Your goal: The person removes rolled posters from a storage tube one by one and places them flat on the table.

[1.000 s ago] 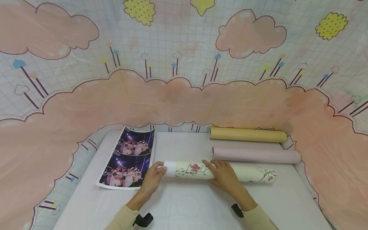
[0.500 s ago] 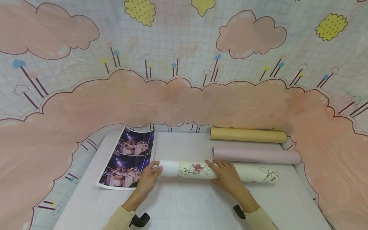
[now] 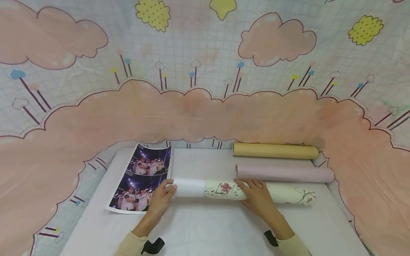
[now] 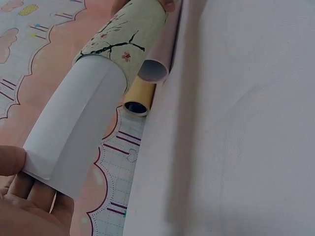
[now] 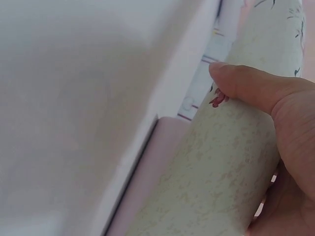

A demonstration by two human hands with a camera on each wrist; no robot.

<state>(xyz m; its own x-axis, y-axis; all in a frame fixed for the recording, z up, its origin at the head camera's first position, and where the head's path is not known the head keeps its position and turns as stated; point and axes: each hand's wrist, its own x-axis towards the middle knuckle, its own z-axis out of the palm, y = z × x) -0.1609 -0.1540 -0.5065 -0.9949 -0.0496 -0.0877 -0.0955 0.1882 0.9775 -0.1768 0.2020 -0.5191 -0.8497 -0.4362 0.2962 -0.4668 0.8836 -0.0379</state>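
Note:
A floral cream wallpaper roll [image 3: 282, 193] lies crosswise at the middle of the table. My right hand [image 3: 258, 197] grips it around the middle, its thumb along the surface in the right wrist view. From the left end of the roll sticks a rolled sheet of white paper [image 3: 189, 187]. My left hand [image 3: 161, 199] pinches the outer end of this white sheet, thumb [image 4: 11, 160] on one side and fingers beneath. In the left wrist view the sheet's loose long edge shows, and its inner part is hidden inside the floral roll.
A pale pink roll [image 3: 285, 173] lies just behind the floral one, and a yellow roll [image 3: 275, 150] lies farther back. At the left lies a printed photo sheet [image 3: 148, 167], partly behind my left hand. A cloud-patterned cloth [image 3: 192, 113] hangs behind the white table [image 3: 205, 227].
My left hand has moved left and my right hand right with the floral roll. More of the white rolled paper now shows between them. The other rolls and the photo sheet stay put.

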